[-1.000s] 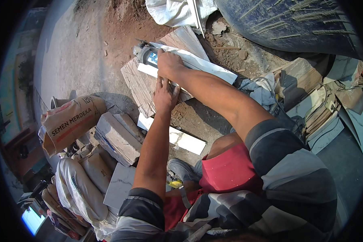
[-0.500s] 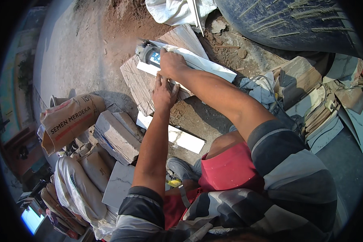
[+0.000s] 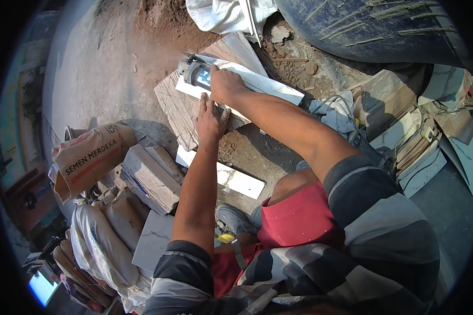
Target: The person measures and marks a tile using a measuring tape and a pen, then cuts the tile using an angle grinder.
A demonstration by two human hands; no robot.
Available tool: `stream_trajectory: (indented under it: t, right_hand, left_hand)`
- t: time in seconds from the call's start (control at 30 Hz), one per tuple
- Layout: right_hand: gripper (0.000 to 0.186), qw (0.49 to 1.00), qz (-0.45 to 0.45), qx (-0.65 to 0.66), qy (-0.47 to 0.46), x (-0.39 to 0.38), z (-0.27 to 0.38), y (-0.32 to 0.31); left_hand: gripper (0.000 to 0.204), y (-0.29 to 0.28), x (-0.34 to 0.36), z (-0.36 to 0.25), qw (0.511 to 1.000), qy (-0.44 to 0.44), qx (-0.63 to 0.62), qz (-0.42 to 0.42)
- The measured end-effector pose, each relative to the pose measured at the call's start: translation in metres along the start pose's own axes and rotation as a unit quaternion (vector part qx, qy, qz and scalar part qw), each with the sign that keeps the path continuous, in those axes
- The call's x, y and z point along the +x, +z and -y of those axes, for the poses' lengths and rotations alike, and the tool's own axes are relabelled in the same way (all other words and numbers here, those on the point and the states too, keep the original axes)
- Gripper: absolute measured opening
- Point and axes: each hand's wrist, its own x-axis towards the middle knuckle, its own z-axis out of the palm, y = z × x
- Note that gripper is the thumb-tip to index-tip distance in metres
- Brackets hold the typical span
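My right hand (image 3: 227,86) is closed around the body of a handheld power cutter (image 3: 197,72) with a silver guard and a blue label. The cutter sits on the left part of a long white tile strip (image 3: 270,87). Beneath the strip lie brownish, scored stone-look slabs (image 3: 174,102). Close below the cutter, my left hand (image 3: 211,124) has its fingers stretched out, fingertips at the strip's near edge and thumb apart. It grips nothing. The cutter's blade and its contact with the tile are not clearly visible. Faint dust hangs beyond the tool.
Another white tile piece (image 3: 240,181) lies on the ground near my shoe (image 3: 235,218). Stacked slabs (image 3: 151,178), a paper cement bag (image 3: 93,157) and white sacks (image 3: 102,241) stand left. At right are tile offcuts (image 3: 428,168); a large dark blue container (image 3: 368,31) is far right.
My right hand and the cutter have shifted slightly rightward along the tile strip. My left hand stays by the strip's near edge. The whole view has tilted a little.
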Motion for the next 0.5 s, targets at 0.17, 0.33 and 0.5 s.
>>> stream_trajectory:
  t: [0.17, 0.33, 0.5]
  right_hand:
    - [0.064, 1.0, -0.024, -0.016, -0.004, -0.005, -0.004, 0.001]
    - [0.062, 1.0, -0.009, 0.001, 0.003, -0.008, -0.011, 0.002]
    - [0.06, 1.0, -0.015, 0.004, 0.0, -0.012, -0.016, 0.005]
  left_hand:
    - [0.071, 0.001, 0.001, 0.002, 1.0, 0.006, 0.012, -0.004]
    - [0.073, 0.002, 0.0, 0.001, 1.0, 0.01, 0.006, -0.009]
    - [0.071, 0.0, -0.001, -0.001, 1.0, 0.008, 0.007, -0.008]
